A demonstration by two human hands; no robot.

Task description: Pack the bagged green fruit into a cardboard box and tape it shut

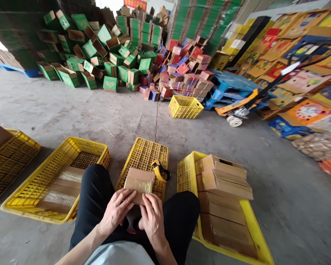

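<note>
Between my knees a small brown cardboard box (139,177) with clear tape across it rests on an upturned yellow plastic crate (143,149). My left hand (118,208) holds its near left edge, fingers on top. At the near right edge, my right hand (152,213) grips the same box with fingertips over the top. A tape dispenser (160,171) with a yellow band lies on the crate, just right of the box. The undersides of both hands are partly hidden.
To the left, a yellow crate (56,162) holds taped boxes (60,193). At right, another crate (186,176) is stacked with cardboard boxes (226,217). Farther off are a yellow crate (185,106), a pallet jack (241,105), blue pallets (228,82) and heaped green cartons (110,82).
</note>
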